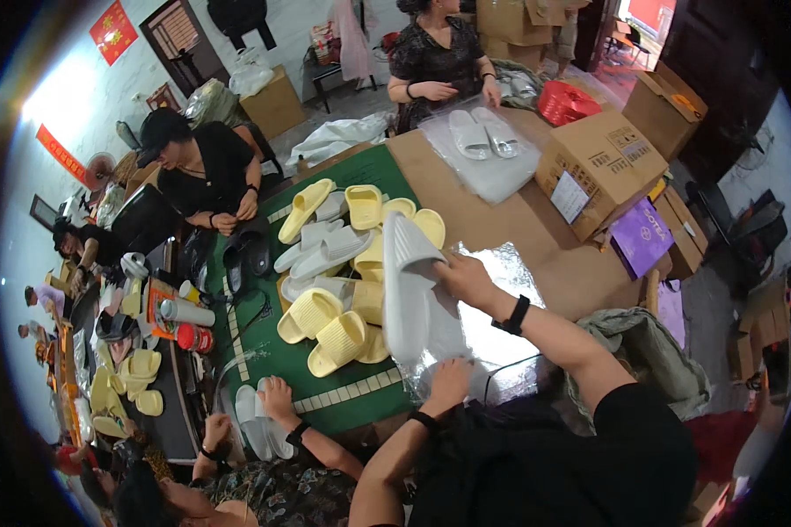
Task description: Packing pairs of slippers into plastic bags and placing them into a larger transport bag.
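Note:
My right hand (pixel 470 283) is closed on a light grey slipper (pixel 402 303), gripping it at the edge of its ribbed strap. The slipper is raised and tilted lengthwise, its toe away from me. Lower down, my left hand (pixel 449 385) lies on clear plastic (pixel 426 351) below the slipper's heel, fingers stretched forward. Beyond the held slipper is a pile of yellow slippers (pixel 341 338) and grey slippers (pixel 330 250) on the green table (pixel 373 171). A shiny silver sheet (pixel 501 290) lies under and beside my right forearm.
At left, a co-worker's hand (pixel 278 402) touches grey slippers (pixel 262 426). Another person stands across the table behind white slippers (pixel 482 133) on plastic bags (pixel 492 180). A cardboard box (pixel 599 171) and purple bag (pixel 640 235) stand right. An open sack (pixel 637 351) is beside me.

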Demonstrator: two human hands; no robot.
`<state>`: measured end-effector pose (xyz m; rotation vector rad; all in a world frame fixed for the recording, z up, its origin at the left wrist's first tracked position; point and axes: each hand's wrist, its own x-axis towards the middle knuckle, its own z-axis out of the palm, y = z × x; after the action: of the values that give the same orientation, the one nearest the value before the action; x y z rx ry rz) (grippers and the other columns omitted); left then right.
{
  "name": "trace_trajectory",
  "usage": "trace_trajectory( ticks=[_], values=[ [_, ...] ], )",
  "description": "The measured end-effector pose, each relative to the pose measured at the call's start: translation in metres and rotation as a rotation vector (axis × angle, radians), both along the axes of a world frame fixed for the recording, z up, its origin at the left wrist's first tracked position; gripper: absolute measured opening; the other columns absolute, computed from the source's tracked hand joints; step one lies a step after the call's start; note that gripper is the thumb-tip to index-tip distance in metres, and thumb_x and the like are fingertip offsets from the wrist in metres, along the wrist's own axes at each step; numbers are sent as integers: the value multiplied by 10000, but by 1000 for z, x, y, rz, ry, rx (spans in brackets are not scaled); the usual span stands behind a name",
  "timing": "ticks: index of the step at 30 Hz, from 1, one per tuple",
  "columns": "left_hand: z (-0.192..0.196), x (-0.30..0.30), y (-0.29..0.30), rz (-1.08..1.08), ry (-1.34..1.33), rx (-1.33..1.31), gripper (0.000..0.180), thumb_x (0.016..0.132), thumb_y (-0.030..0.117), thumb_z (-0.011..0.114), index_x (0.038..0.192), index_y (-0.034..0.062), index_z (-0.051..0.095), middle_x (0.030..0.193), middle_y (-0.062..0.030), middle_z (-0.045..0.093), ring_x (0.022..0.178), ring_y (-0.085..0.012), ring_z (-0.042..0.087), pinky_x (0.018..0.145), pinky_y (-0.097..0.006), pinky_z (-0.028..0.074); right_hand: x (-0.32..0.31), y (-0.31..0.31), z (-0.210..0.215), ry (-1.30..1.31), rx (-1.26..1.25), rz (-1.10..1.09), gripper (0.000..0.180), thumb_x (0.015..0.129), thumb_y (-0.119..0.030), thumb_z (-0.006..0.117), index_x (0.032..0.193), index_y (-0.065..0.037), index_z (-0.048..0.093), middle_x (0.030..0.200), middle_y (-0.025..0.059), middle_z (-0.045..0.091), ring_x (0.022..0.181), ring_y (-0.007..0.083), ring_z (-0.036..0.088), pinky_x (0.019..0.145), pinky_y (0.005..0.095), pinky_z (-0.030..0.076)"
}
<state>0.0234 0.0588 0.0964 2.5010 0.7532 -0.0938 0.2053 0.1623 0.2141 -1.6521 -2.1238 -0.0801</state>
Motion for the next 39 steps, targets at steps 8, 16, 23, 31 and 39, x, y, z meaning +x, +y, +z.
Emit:
trace_trajectory(
  ticks=[8, 16, 23, 31, 39],
  values=[
    [-86, -4, -4, -176, 90, 348, 460, 823, 372, 485, 1252, 207, 488, 1362, -93, 376, 1237, -321, 324, 975, -546, 231, 63, -82, -47, -333, -8, 97, 160, 728, -149, 542, 818, -39, 616, 1115, 153, 546, 1050, 312, 506, 866, 396, 443],
    [-104, -44, -5, -162, -33, 573, 604, 673, 462, 650, 1240, 365, 467, 1288, -181, 409, 1103, -391, 433, 770, -535, 418, -6, -139, -138, 105, -340, -453, 223, 720, -187, 519, 762, -2, 635, 936, 335, 542, 953, 459, 487, 878, 577, 313],
    [-117, -33, 0, -192, 235, 295, 727, 793, 548, 467, 1386, 176, 271, 1421, -220, 195, 1249, -495, 222, 955, -635, 224, 18, -124, -184, 279, -625, -610, 421, 761, -366, 492, 1057, -88, 601, 1129, 318, 485, 1103, 498, 405, 883, 584, 324],
    [-144, -27, -2, -156, 158, 358, 717, 814, 520, 454, 1384, 131, 261, 1425, -211, 195, 1255, -485, 221, 953, -634, 226, 39, -128, -148, 748, -581, -378, 395, 752, -351, 528, 1009, -64, 615, 983, 233, 583, 973, 368, 532, 820, 453, 419],
    [-156, -16, -20, -70, 38, 383, 652, 854, 428, 444, 1342, 17, 309, 1416, -185, 244, 1262, -433, 250, 964, -595, 250, 64, -191, -50, 1180, -426, -263, 409, 788, -297, 599, 1106, -42, 563, 1001, 159, 614, 879, 238, 574, 749, 329, 457]
  ],
)
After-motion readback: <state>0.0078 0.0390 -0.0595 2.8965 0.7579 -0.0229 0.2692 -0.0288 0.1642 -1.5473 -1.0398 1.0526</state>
